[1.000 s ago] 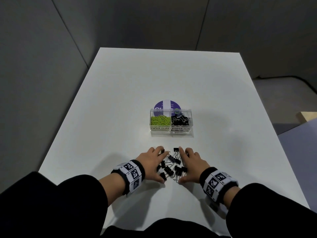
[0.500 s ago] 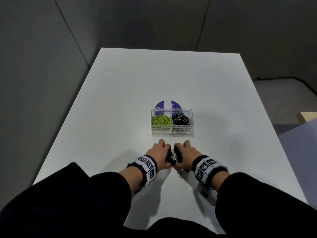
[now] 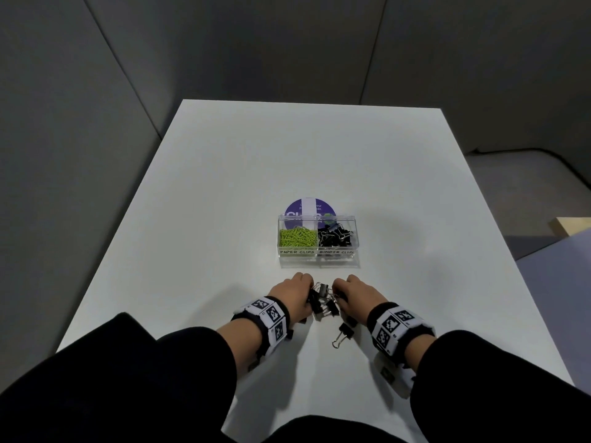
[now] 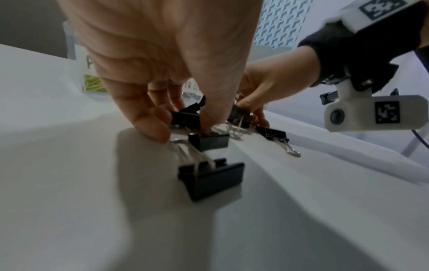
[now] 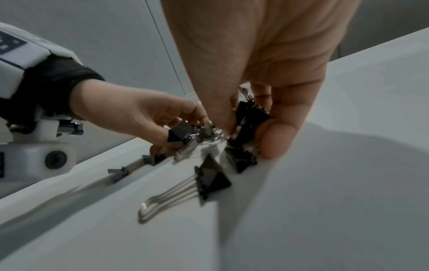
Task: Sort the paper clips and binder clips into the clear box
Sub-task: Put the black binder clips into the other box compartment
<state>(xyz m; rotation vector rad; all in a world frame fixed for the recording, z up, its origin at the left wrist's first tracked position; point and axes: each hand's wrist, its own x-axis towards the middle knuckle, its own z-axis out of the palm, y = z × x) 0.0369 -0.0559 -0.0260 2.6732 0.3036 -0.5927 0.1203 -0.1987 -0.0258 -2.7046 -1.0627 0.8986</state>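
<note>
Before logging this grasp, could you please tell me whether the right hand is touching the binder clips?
Touching. In the right wrist view, the right hand has thumb and fingers curled round a bunch of black binder clips, with no gap visible.

- The clear box point(image 3: 316, 255) stands beyond the two hands, near them — a bare strip of worktop point(image 3: 204, 193) lies between its front wall and the knuckles.
- The box is open on top; both compartments are reachable from above.
- The left hand point(image 3: 292, 297) and right hand point(image 3: 355, 295) crowd the binder clips point(image 3: 323, 298) from either side — only a narrow gap is left between them.
- One stray binder clip point(image 3: 343, 334) lies on the near side, beside the right wrist.
- Wide bare worktop spreads left, right and beyond the box.
</note>
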